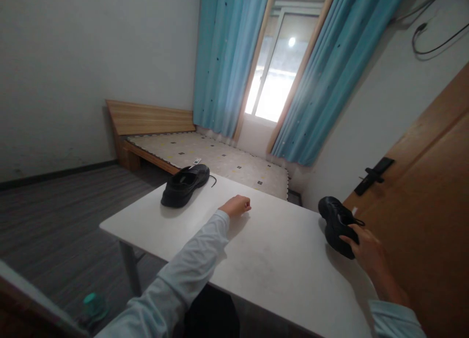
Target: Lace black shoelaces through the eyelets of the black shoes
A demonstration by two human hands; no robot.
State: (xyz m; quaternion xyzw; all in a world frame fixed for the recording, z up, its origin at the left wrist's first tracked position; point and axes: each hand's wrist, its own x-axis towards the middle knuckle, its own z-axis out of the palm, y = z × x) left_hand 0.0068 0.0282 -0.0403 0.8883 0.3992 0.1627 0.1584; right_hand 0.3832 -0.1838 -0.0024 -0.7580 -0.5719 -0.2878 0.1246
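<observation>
My right hand [368, 250] grips the heel end of a black lace-up shoe [335, 225] at the right end of the white table [271, 250]. That shoe is tilted, and its loose lace sticks out to the right. Over the middle of the table is my left hand [236, 206], its fingers curled in; whether anything is inside them is hidden. A second black shoe [183, 184] rests on the table's far left part, to the left of my left hand, with its opening upward and a lace end trailing on the tabletop.
Behind the table stands a wooden bed [150, 120] with a patterned mattress [227, 157]. Blue curtains [230, 59] flank a bright window [274, 69]. A wooden door [421, 191] with a black handle is close on the right. A green object [94, 304] is on the floor, lower left.
</observation>
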